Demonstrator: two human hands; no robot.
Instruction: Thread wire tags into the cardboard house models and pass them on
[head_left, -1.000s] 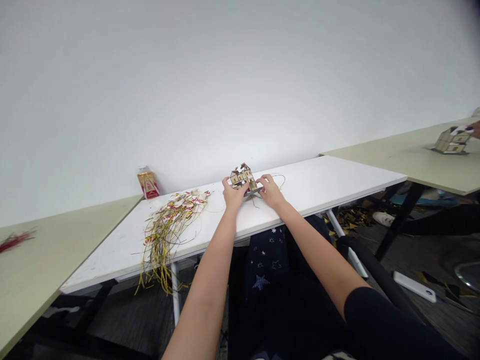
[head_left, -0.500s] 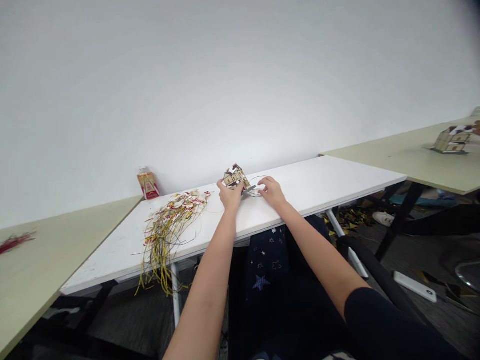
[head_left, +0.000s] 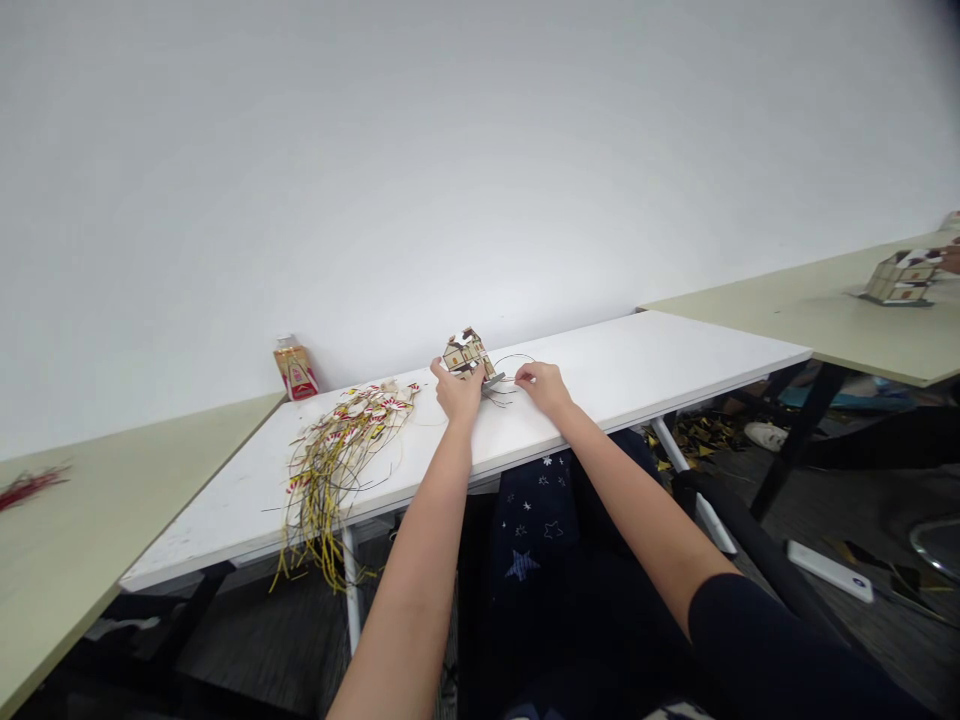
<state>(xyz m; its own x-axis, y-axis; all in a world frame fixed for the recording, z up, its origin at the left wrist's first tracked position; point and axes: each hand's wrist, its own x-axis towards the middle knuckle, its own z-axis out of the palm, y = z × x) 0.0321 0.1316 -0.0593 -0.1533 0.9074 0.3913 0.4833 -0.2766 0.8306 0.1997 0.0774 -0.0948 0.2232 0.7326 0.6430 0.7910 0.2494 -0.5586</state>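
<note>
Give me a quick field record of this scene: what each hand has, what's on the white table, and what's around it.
left hand: grips a small paper house, tilted, just above the white table
right hand: pinches a thin dark string looping beside the house
left of hands: pile of yellow strings with red-and-white tags, some hanging over the table's front edge
back edge: small bottle by the wall
right table: second paper house with another person's hand at its side
left table: red strands
</note>
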